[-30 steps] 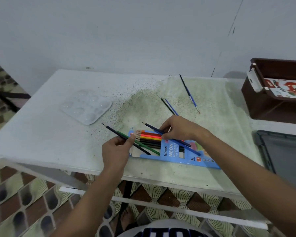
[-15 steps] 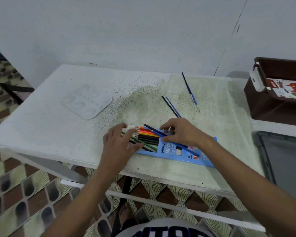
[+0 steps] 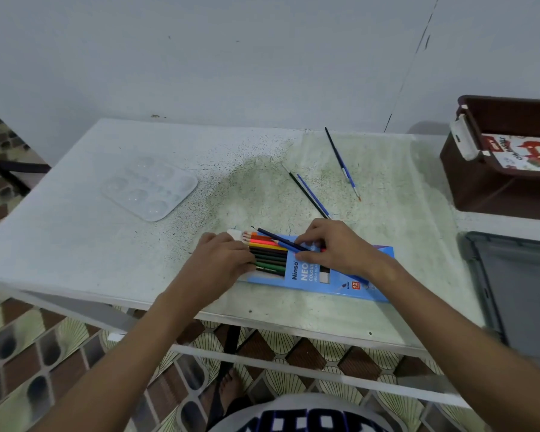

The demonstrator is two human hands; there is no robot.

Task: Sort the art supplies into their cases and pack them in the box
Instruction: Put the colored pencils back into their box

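Left hand (image 3: pixel 223 260) lies flat on the pencils (image 3: pixel 267 254) in the case (image 3: pixel 321 272); right hand (image 3: pixel 331 247) pinches a blue pencil (image 3: pixel 278 241). Risk: a push skews the row, jamming the insert

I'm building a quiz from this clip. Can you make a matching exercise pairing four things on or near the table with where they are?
Things:
1. clear plastic paint palette
2. blue cardboard coloured-pencil case
3. blue-handled paintbrush lying alone
4. brown plastic storage box

Places:
A. far side of the white table, right of centre
B. off the table's right end
C. under both hands, near the front edge
D. left part of the table

Pairs: 1-D, 2-C, 3-A, 4-B
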